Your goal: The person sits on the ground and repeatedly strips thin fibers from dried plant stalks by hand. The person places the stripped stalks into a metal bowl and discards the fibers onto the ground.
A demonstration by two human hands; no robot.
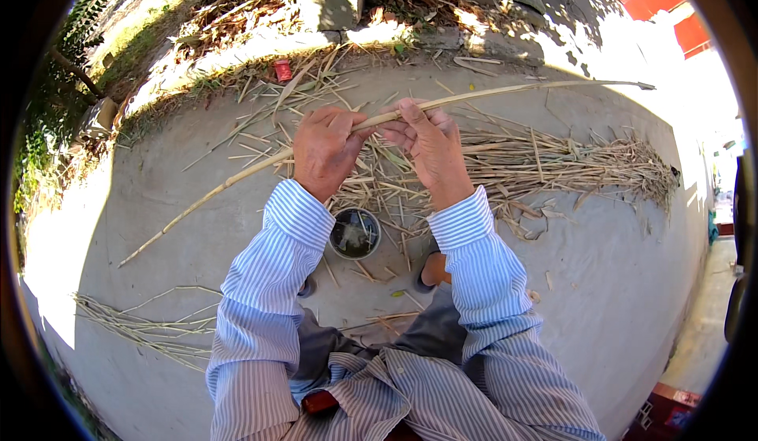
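Note:
A long pale reed stalk runs across in front of me, from the lower left up to the far right. My left hand is closed around its middle, knuckles up. Just to the right, my right hand pinches the same stalk between thumb and fingers. Both hands are close together, and the stalk bends slightly. Below them on the ground stands a small dark round bowl with liquid in it. Behind my right hand lies a thick bundle of dry stalks.
Thin peeled stalks lie in a loose bunch at the lower left. Cut pieces and husks litter the concrete floor. A red packet rests near the far edge, by stone blocks and dry leaves. My shoes flank the bowl.

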